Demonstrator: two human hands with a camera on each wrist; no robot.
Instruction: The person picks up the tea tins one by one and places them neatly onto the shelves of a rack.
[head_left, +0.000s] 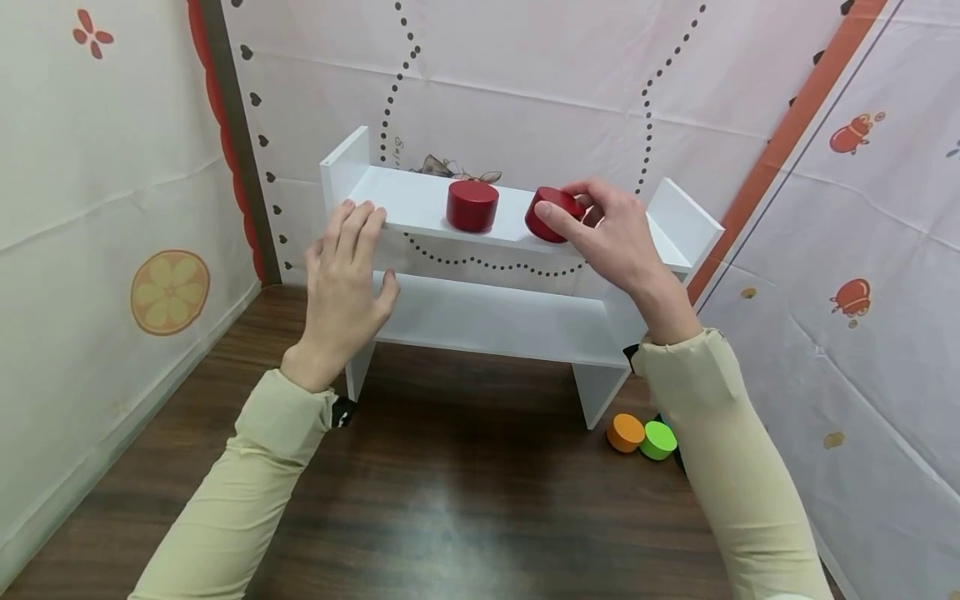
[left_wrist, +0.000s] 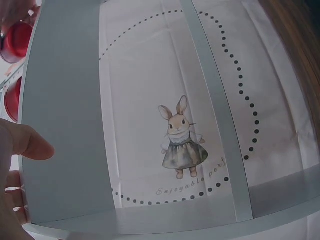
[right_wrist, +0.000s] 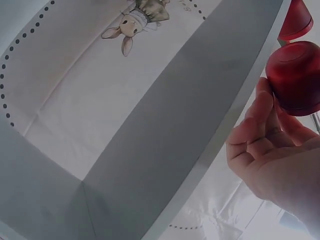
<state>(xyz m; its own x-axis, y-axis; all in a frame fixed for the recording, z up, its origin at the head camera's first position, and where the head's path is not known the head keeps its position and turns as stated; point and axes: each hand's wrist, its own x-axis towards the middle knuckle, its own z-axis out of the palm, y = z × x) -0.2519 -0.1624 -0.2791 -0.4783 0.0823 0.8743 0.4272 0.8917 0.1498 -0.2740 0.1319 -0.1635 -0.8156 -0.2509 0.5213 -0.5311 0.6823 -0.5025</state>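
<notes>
A white two-tier shelf [head_left: 491, 321] stands ahead of me. On its upper board sits a red cylinder [head_left: 472, 207], upright near the middle. My right hand [head_left: 618, 242] grips a second red cylinder [head_left: 551, 221] between thumb and fingers. It is slightly tilted at the upper board, to the right of the first; whether it touches the board I cannot tell. In the right wrist view the underside of the held cylinder [right_wrist: 296, 75] shows beyond the board's edge. My left hand [head_left: 341, 287] has its fingers extended at the upper board's left front edge, holding nothing.
On the dark wood floor [head_left: 450, 500], right of the shelf, are an orange cylinder [head_left: 626, 433] and a green cylinder [head_left: 658, 440]. A dark item behind them is partly hidden by my right sleeve. Printed cloth walls [head_left: 525, 67] enclose the back and both sides.
</notes>
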